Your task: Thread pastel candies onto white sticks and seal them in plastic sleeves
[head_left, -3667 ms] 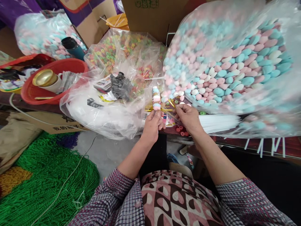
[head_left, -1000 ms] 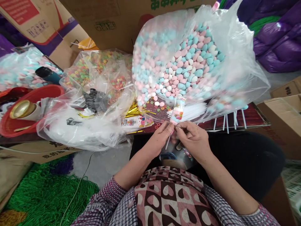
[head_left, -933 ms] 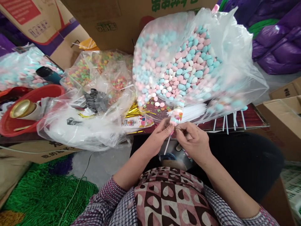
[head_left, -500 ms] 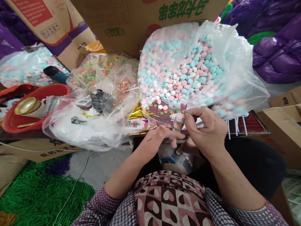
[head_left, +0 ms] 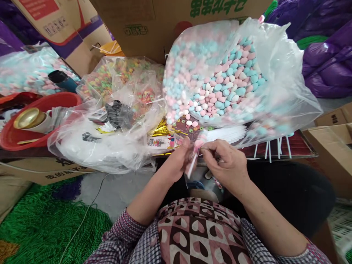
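A small pink-and-white candy on a stick [head_left: 201,138] in a clear wrapper is between my hands, with its white stick pointing down towards me. My left hand [head_left: 177,161] is closed around it at the wrapper's lower end. Fingers of my right hand [head_left: 229,161] are pinched right beside the wrapper's neck; what they hold is too small to make out. Just beyond lies a bundle of white sticks [head_left: 227,134]. Gold twist ties [head_left: 162,128] and a printed card [head_left: 161,142] lie to the left of the candy.
A large open bag of pink, blue and white candies [head_left: 220,86] stands behind my hands. Left of it are a bag of ring-shaped candies [head_left: 110,75], a clear plastic bag [head_left: 104,146] and a red basin [head_left: 67,103]. White sticks [head_left: 268,149] overhang the table's right edge.
The candy has turned over, so its stick now points towards me. My left hand has closed around it, and my right hand has moved left and down to its neck.
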